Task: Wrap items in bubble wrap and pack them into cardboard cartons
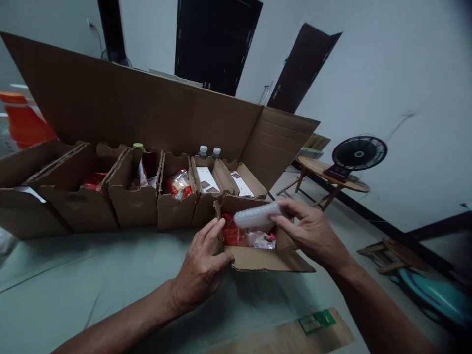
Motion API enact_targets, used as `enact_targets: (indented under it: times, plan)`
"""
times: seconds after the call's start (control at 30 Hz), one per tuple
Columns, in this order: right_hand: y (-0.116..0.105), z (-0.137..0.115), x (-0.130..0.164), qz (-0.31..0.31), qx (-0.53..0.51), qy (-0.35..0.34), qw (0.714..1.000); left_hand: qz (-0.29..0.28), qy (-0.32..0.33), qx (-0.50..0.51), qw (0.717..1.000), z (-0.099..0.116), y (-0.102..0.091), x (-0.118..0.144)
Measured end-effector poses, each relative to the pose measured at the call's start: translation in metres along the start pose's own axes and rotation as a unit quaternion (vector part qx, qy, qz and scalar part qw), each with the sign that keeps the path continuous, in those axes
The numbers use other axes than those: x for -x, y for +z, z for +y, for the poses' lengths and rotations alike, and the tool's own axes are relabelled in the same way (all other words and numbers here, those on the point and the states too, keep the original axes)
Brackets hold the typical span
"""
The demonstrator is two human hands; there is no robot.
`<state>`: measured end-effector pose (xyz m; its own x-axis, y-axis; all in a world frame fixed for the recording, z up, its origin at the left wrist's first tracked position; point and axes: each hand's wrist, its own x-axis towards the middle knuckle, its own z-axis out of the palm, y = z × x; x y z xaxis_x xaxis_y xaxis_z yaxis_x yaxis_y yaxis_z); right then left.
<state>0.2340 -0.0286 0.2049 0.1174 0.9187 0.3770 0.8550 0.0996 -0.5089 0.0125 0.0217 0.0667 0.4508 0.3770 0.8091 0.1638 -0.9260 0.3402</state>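
Observation:
A small open cardboard box (273, 259) sits on the green-covered table in front of me, its front flap folded out. Inside it lie a red packet (233, 233) and a white-and-pink packet (262, 240). My left hand (201, 265) grips the box's left side, fingertips on the wall and thumb by the front flap. Over the box's opening, my right hand (311, 231) pinches a piece of bubble wrap (254, 217) between thumb and fingers. Whether anything is wrapped inside it, I cannot tell.
Several cardboard bins (136, 209) stand in a row behind, holding packets and white cards. A tall cardboard sheet (147, 105) rises behind them. An orange bottle (27, 120) is at far left. A cardboard strip (273, 339) lies near the front; a fan (359, 154) stands at right.

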Motion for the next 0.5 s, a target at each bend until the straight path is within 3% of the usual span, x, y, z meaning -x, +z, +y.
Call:
enact_targets:
  times: [0.1,0.3,0.4,0.5]
  plan:
    - [0.013,0.004,-0.002,-0.104,0.007,0.010,0.994,0.007,-0.001,-0.001,1.000,0.002,0.001,0.002]
    - [0.069,-0.002,-0.012,-0.254,0.151,0.011,0.955,0.008,-0.010,0.005,1.000,0.002,0.002,0.003]
    - [0.085,0.002,-0.020,-0.283,0.158,0.004,0.946,-0.004,-0.014,0.003,1.000,0.000,0.001,0.001]
    - [0.079,0.009,-0.024,-0.288,0.137,-0.008,0.948,-0.012,-0.024,0.000,1.000,-0.005,0.002,-0.004]
